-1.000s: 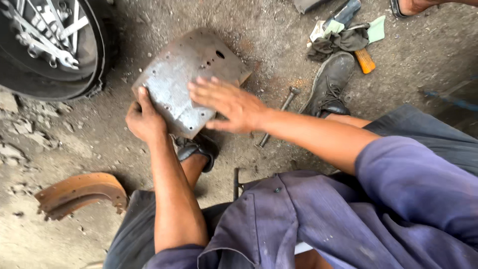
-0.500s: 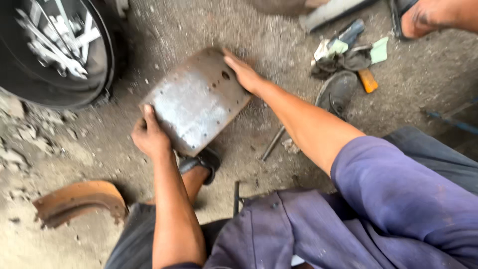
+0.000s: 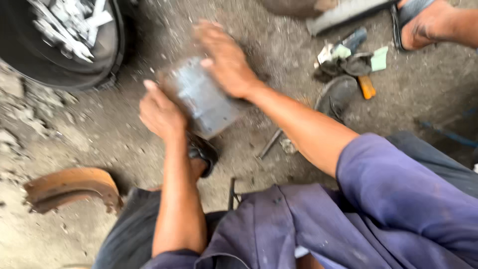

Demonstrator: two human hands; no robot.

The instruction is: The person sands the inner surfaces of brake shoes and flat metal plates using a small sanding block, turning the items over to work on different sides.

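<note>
Grey metal plate [image 3: 204, 102] sits tilted on the dirt floor [image 3: 99, 134] in front of you, its lower end just above your sandal [image 3: 204, 152]. Your left hand [image 3: 160, 112] clasps its near-left edge, thumb up along the side; your right hand [image 3: 226, 60] lies flat and open on its top end, blurred. Round you: a black wheel [image 3: 59, 40] upper left, a rusty curved brake shoe [image 3: 72, 188] lower left, a thin rod [image 3: 271, 143] by your right forearm, a dark shoe [image 3: 341, 94], rags and pale green scraps [image 3: 379, 59], an orange handle [image 3: 367, 87]. Someone else's foot [image 3: 433, 22] shows top right
</note>
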